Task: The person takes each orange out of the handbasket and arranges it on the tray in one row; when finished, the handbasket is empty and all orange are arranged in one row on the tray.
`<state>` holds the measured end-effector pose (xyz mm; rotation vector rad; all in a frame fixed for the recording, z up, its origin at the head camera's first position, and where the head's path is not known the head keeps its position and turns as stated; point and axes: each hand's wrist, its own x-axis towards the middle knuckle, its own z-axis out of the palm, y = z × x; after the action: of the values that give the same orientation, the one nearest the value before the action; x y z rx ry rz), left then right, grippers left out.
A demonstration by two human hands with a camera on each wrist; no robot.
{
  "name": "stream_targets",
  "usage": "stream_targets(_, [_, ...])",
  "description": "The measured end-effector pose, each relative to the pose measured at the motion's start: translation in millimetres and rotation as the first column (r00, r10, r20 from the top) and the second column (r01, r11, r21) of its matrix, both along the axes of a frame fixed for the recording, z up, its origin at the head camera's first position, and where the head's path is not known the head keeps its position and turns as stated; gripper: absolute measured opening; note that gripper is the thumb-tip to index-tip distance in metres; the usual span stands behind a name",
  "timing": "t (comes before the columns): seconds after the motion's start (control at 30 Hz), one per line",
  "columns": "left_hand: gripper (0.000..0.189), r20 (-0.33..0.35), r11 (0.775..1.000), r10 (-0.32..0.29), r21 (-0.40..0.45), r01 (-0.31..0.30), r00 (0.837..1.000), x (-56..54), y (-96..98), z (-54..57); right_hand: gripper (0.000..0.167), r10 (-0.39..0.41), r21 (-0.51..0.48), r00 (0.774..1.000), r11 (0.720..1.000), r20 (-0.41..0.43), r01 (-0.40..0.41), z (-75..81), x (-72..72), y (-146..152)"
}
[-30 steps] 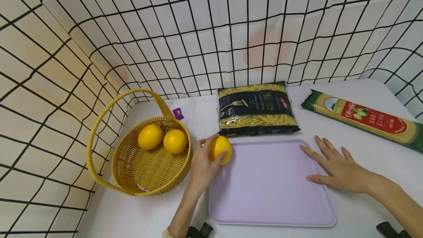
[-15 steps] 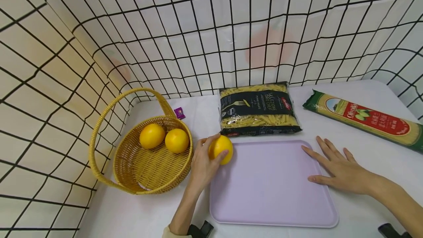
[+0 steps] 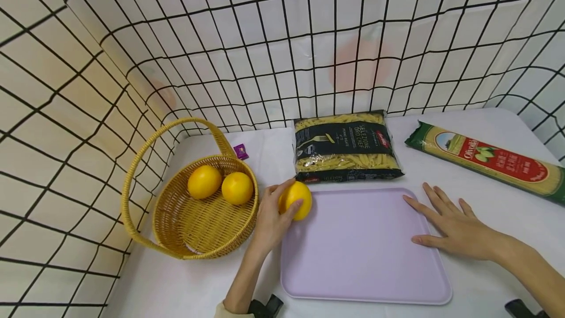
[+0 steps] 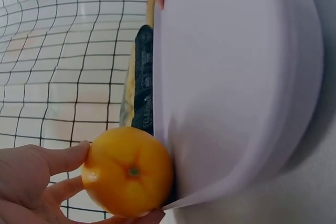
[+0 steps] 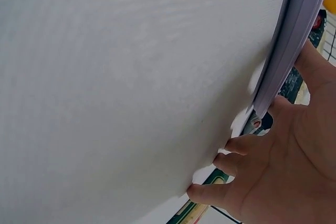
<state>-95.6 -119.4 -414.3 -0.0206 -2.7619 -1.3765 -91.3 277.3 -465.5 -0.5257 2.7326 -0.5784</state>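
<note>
My left hand (image 3: 270, 217) grips an orange (image 3: 298, 201) between thumb and fingers at the upper left corner of a lilac tray (image 3: 362, 249). In the left wrist view that orange (image 4: 128, 171) shows its stem end, close against the tray's edge. My right hand (image 3: 452, 225) lies with fingers spread at the tray's right side, its thumb and index fingertip over the rim. Seen from the right wrist, the hand (image 5: 283, 150) has its fingers extended beside the tray edge (image 5: 289, 40). To the left stands a yellow wicker basket (image 3: 200, 229) with two oranges (image 3: 204, 181) in it.
Behind the tray lies a bag of penne (image 3: 346, 146). A long pack of spaghetti (image 3: 490, 158) lies at the back right. Near the basket handle is a small purple wrapped packet (image 3: 241, 151). Black wire mesh (image 3: 265, 48) encloses the white table at the back and sides.
The whole head view has shifted slightly. Both hands, the held orange and the tray keep their places relative to one another.
</note>
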Motion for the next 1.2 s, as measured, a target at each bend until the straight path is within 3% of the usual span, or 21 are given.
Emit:
stream_targets(0.23, [0.048,-0.005,0.998,-0.021,-0.064,0.021,1.0,2.7,0.7,2.9,0.093,0.003,-0.012,1.0,1.0,0.003,-0.003,-0.3,0.0,0])
stream_targets(0.37, [0.047,-0.021,0.994,-0.039,-0.101,0.037,0.999,6.8,0.4,12.2,0.093,-0.001,-0.01,1.0,1.0,0.006,0.001,-0.2,0.0,0])
stream_targets(0.5, [0.044,-0.065,0.998,-0.038,-0.051,0.035,0.997,9.7,-4.7,26.1,0.094,-0.003,-0.009,1.0,1.0,0.006,0.003,-0.2,0.0,0])
stream_targets(0.7, [0.036,-0.212,0.998,-0.003,0.063,0.017,0.977,5.3,-22.3,46.5,0.094,-0.006,-0.017,1.0,1.0,0.01,0.006,0.0,0.5,1])
stream_targets(0.8, [0.035,-0.23,0.996,0.029,0.091,-0.009,0.973,2.2,-37.0,55.9,0.093,-0.005,-0.017,1.0,1.0,0.008,0.005,0.2,0.6,0])
stream_targets(0.93, [0.037,-0.177,0.994,0.074,0.088,-0.059,0.982,0.0,-61.4,66.8,0.093,0.002,-0.015,1.0,1.0,0.0,-0.002,0.4,0.4,0])
stream_targets(1.2, [0.042,0.015,0.983,0.098,0.151,-0.099,0.995,-2.2,-100.1,76.1,0.093,-0.007,-0.011,1.0,1.0,0.009,0.007,1.2,-0.1,-1])
